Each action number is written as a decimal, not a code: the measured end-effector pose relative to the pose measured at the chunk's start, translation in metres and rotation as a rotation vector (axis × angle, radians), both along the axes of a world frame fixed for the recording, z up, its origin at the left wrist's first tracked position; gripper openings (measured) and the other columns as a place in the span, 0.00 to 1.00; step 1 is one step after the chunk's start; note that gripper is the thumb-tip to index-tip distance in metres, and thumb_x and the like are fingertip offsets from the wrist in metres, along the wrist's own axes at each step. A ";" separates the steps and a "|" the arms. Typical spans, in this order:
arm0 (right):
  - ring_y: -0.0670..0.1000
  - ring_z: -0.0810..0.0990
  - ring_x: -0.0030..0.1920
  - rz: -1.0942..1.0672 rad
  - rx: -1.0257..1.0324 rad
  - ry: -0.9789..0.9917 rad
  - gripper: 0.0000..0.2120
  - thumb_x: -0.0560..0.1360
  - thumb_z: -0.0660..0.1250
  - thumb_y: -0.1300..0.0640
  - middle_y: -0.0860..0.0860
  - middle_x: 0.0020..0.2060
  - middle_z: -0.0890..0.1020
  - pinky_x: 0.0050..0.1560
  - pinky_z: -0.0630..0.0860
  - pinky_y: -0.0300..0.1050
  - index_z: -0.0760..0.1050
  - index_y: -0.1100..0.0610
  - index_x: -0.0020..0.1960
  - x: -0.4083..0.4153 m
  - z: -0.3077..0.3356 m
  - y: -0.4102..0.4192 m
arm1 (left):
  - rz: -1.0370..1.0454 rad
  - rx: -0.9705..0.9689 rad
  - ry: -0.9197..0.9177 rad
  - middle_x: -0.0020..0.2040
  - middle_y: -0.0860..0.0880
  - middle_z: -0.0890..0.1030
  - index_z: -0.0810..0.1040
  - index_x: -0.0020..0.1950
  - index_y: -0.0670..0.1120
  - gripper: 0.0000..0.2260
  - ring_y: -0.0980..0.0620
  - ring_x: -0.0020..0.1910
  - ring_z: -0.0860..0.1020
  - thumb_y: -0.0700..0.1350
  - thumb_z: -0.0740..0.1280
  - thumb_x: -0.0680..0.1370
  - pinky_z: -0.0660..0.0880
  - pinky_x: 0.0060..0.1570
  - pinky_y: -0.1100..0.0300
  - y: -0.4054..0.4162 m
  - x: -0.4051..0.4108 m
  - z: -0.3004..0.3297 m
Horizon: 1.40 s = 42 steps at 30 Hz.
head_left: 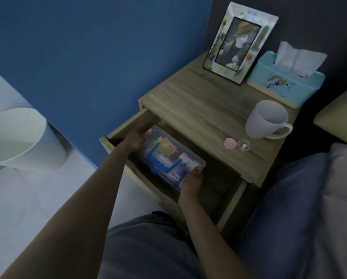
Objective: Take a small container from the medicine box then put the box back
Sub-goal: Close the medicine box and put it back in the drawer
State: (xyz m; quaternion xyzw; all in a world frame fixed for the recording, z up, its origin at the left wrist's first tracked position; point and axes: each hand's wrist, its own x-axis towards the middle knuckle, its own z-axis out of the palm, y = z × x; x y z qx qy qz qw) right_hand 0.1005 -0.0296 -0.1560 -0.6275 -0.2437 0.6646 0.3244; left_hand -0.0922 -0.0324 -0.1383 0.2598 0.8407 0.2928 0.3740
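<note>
A: Hand status?
B: Right hand grips the near end of the medicine box; left hand grips the far end.
A: Orientation?
B: Long axis runs near-right to far-left, inside the open drawer; small container sits on the nightstand.

Tabletop overhanging open drawer
</note>
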 end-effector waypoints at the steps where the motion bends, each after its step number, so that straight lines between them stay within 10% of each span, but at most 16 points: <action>1: 0.56 0.78 0.59 -0.007 -0.008 0.008 0.22 0.81 0.54 0.46 0.57 0.62 0.77 0.60 0.76 0.56 0.65 0.53 0.71 0.000 -0.002 0.001 | 0.000 0.002 -0.009 0.66 0.37 0.75 0.74 0.66 0.41 0.23 0.41 0.65 0.73 0.57 0.55 0.81 0.65 0.54 0.57 0.002 0.000 -0.003; 11: 0.57 0.76 0.64 0.073 -0.066 -0.001 0.22 0.82 0.53 0.49 0.59 0.66 0.74 0.61 0.73 0.52 0.64 0.56 0.73 0.004 -0.008 0.008 | 0.013 0.039 -0.077 0.63 0.39 0.76 0.73 0.65 0.43 0.20 0.46 0.57 0.75 0.55 0.58 0.81 0.67 0.51 0.55 0.007 -0.002 -0.013; 16: 0.55 0.79 0.58 0.248 0.226 -0.135 0.25 0.79 0.52 0.42 0.57 0.62 0.77 0.57 0.79 0.54 0.65 0.54 0.71 0.019 0.026 0.000 | 0.111 0.129 0.124 0.50 0.41 0.81 0.77 0.56 0.43 0.22 0.43 0.54 0.80 0.58 0.54 0.81 0.73 0.52 0.52 -0.001 0.008 0.006; 19: 0.44 0.80 0.58 0.501 0.556 -0.142 0.37 0.72 0.48 0.33 0.52 0.60 0.78 0.47 0.79 0.33 0.65 0.56 0.72 0.031 0.057 0.004 | 0.287 0.321 0.343 0.65 0.40 0.77 0.72 0.66 0.44 0.24 0.43 0.64 0.75 0.59 0.54 0.81 0.72 0.62 0.50 -0.021 0.026 0.020; 21: 0.35 0.67 0.69 0.661 0.746 -0.182 0.36 0.74 0.46 0.34 0.46 0.71 0.71 0.63 0.70 0.32 0.61 0.52 0.75 0.028 0.069 0.025 | 0.423 0.335 0.410 0.76 0.39 0.63 0.63 0.74 0.42 0.28 0.43 0.76 0.61 0.59 0.54 0.81 0.61 0.74 0.46 -0.037 0.039 0.021; 24: 0.45 0.49 0.78 0.900 0.911 -0.509 0.31 0.79 0.42 0.39 0.50 0.78 0.54 0.76 0.52 0.45 0.52 0.53 0.78 0.014 0.077 0.068 | 0.633 0.241 0.190 0.80 0.40 0.45 0.44 0.79 0.39 0.37 0.44 0.79 0.43 0.59 0.56 0.80 0.45 0.77 0.49 -0.053 0.055 0.015; 30: 0.51 0.41 0.79 1.185 0.946 -0.963 0.34 0.79 0.37 0.38 0.53 0.79 0.48 0.78 0.41 0.55 0.46 0.57 0.79 -0.006 0.063 0.118 | 0.721 0.370 -0.142 0.80 0.42 0.53 0.43 0.79 0.45 0.38 0.41 0.77 0.57 0.64 0.53 0.78 0.58 0.75 0.42 -0.057 0.063 0.005; 42: 0.51 0.41 0.79 1.312 0.909 -0.847 0.31 0.80 0.38 0.41 0.52 0.79 0.46 0.77 0.40 0.51 0.45 0.56 0.79 -0.002 0.040 0.137 | 0.543 0.479 -0.217 0.79 0.48 0.58 0.54 0.79 0.51 0.33 0.46 0.77 0.58 0.67 0.45 0.78 0.53 0.76 0.45 -0.020 0.059 0.000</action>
